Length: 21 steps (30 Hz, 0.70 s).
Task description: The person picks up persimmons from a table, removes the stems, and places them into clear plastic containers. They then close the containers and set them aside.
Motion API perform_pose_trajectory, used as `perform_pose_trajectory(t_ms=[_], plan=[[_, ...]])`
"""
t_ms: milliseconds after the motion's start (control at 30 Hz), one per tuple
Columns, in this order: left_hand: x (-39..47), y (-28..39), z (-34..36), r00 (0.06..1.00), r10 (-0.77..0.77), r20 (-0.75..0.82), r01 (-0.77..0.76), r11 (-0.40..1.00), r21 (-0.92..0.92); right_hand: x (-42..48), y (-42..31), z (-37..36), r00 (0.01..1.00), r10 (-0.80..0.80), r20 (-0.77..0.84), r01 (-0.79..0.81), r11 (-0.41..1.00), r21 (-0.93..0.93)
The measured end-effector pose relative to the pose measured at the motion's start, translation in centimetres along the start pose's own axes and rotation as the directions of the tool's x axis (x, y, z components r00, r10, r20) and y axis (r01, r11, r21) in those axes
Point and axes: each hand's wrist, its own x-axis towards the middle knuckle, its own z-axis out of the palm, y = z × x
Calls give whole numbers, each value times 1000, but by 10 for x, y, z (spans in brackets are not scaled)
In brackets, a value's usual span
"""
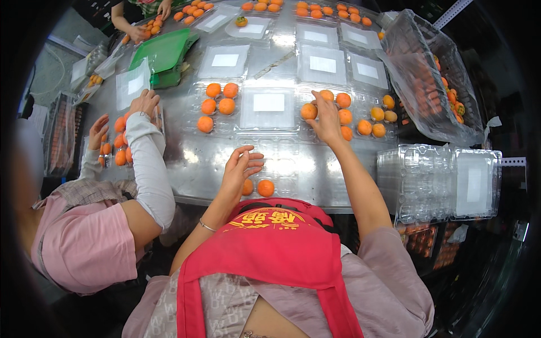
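Note:
My right hand [327, 118] reaches over a clear plastic tray, with thumb and fingers around an orange persimmon [309, 111]. Other persimmons [343, 100] sit beside and beyond that hand in the same tray. Nearer my body, my left hand [243, 167] hangs with its fingers apart and holds nothing. Below it, a clear tray with moulded cups [283, 167] has a persimmon [266, 188] in its near row, and another [247, 187] is partly hidden by the hand. Left of centre stands a tray holding several persimmons [208, 106].
A lidded pack with a white liner [268, 116] lies between the trays. Stacked empty trays [422, 186] stand at right, below a plastic-lined crate [450, 63] of persimmons. A co-worker's arm [146, 135] works at left, near a green plastic bin [162, 53]. Another person's hands [137, 33] are at far left.

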Motion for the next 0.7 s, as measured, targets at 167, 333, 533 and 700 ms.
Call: perform_pose_trajectory(t_ms=[167,333,533,700], plan=[[-7,-12,-27,994,29,-103,-29,1000,1,7,2,1,990,-57,125,74,988,-135],[-24,-19,-52,978,38,-203,-34,999,23,13,-13,-15,967,-149,207,203,941,-270],[-40,-36,-76,970,84,-226,-67,995,80,-59,-78,-1,873,-468,140,418,864,279],[-47,-41,-72,971,81,-225,-62,994,90,-116,-107,11,697,-607,383,489,792,365]])
